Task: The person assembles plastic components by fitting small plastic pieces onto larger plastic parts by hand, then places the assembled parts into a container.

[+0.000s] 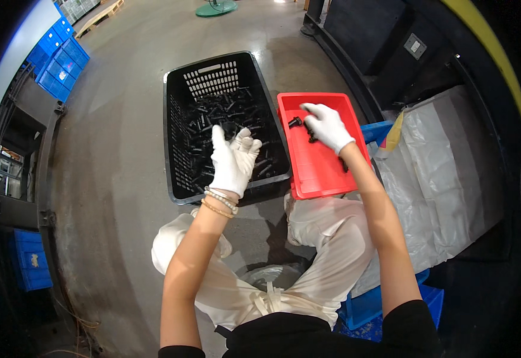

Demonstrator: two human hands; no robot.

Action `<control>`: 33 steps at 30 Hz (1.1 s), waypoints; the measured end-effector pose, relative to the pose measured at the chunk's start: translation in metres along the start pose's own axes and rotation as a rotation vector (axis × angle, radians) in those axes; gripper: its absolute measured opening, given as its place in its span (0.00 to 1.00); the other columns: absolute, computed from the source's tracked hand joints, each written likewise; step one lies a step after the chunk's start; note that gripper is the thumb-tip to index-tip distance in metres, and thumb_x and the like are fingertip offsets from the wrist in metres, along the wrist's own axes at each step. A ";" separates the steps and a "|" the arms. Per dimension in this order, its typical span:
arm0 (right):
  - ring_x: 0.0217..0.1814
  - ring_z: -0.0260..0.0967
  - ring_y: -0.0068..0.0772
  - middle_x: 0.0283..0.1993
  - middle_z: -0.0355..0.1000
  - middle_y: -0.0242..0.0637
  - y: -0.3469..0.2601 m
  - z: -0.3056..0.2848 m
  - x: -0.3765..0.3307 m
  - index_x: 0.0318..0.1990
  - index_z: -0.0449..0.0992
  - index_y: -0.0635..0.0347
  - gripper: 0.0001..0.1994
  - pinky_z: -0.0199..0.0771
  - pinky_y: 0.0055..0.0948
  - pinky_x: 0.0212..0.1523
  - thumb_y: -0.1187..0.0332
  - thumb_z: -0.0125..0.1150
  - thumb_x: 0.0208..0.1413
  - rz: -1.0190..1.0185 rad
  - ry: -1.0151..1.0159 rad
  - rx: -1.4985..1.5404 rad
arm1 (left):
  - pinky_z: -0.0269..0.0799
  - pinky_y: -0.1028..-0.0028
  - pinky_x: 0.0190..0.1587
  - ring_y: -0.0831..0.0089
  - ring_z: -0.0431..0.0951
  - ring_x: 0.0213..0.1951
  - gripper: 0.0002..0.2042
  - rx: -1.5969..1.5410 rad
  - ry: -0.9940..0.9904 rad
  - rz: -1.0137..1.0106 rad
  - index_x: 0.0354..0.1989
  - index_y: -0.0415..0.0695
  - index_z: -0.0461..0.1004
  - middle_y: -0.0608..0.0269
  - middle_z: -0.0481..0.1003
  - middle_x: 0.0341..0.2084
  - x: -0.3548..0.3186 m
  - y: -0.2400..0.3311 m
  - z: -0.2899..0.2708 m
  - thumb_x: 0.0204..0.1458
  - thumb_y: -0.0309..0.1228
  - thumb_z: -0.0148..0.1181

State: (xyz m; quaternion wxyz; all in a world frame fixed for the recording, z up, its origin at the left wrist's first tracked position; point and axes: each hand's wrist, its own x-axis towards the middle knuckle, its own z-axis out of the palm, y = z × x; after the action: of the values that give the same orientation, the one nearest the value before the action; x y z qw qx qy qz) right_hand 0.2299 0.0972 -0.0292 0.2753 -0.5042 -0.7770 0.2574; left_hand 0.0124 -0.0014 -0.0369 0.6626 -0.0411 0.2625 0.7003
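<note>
My left hand [233,160], in a white glove, is raised over the black slotted crate [178,107], fingers curled around a small black part that barely shows. Several small black parts [213,116] fill the crate's bottom. My right hand [327,125], also gloved in white, reaches into the red tray [317,173] and rests on a few black parts [296,122] near its far end. One more black piece lies close to my right wrist in the tray.
The crate and tray sit on a grey concrete floor in front of my knees. A grey-white sack [445,167] lies to the right, blue bins [58,59] stand far left, another blue bin [31,259] near left, and a dark machine frame [368,42] behind.
</note>
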 end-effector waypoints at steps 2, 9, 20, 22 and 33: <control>0.46 0.69 0.49 0.43 0.71 0.53 0.049 -0.007 -0.002 0.44 0.74 0.60 0.17 0.68 0.39 0.48 0.64 0.48 0.48 0.247 -0.040 -0.073 | 0.72 0.68 0.31 0.73 0.68 0.24 0.29 0.054 0.155 0.030 0.57 0.38 0.48 0.54 0.68 0.32 -0.005 -0.002 0.011 0.59 0.51 0.38; 0.29 0.74 0.36 0.34 0.74 0.47 0.188 -0.012 -0.033 0.45 0.73 0.61 0.20 0.75 0.34 0.30 0.63 0.60 0.43 0.586 -0.373 -0.665 | 0.73 0.68 0.31 0.72 0.70 0.25 0.28 0.142 -0.074 -0.025 0.59 0.39 0.50 0.55 0.69 0.32 -0.001 0.000 0.004 0.59 0.49 0.39; 0.51 0.69 0.47 0.48 0.70 0.50 0.162 0.013 -0.045 0.42 0.72 0.62 0.17 0.72 0.39 0.46 0.65 0.59 0.43 0.581 -0.620 -0.683 | 0.72 0.67 0.32 0.71 0.70 0.27 0.19 0.319 -0.082 -0.072 0.47 0.43 0.62 0.59 0.69 0.31 -0.004 -0.007 0.003 0.58 0.45 0.44; 0.53 0.67 0.47 0.48 0.70 0.50 0.146 0.017 -0.040 0.43 0.72 0.61 0.17 0.71 0.40 0.48 0.64 0.57 0.44 0.572 -0.548 -0.616 | 0.72 0.67 0.32 0.71 0.70 0.27 0.17 0.327 -0.096 -0.075 0.47 0.42 0.62 0.59 0.69 0.30 -0.003 -0.002 0.000 0.58 0.44 0.45; 0.11 0.46 0.13 0.20 0.61 0.27 0.014 -0.004 -0.012 0.46 0.65 0.50 0.13 0.42 0.16 0.08 0.66 0.47 0.52 0.613 -0.558 0.726 | 0.69 0.78 0.31 0.78 0.70 0.26 0.21 1.469 -0.352 0.186 0.53 0.40 0.61 0.62 0.70 0.28 -0.015 -0.010 0.013 0.51 0.34 0.52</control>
State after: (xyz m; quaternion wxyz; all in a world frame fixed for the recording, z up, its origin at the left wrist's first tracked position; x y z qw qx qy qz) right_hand 0.2457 0.0922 -0.0381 0.1274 -0.4928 -0.4995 0.7010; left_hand 0.0278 -0.0100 -0.0231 0.4901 0.5450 0.5541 0.3946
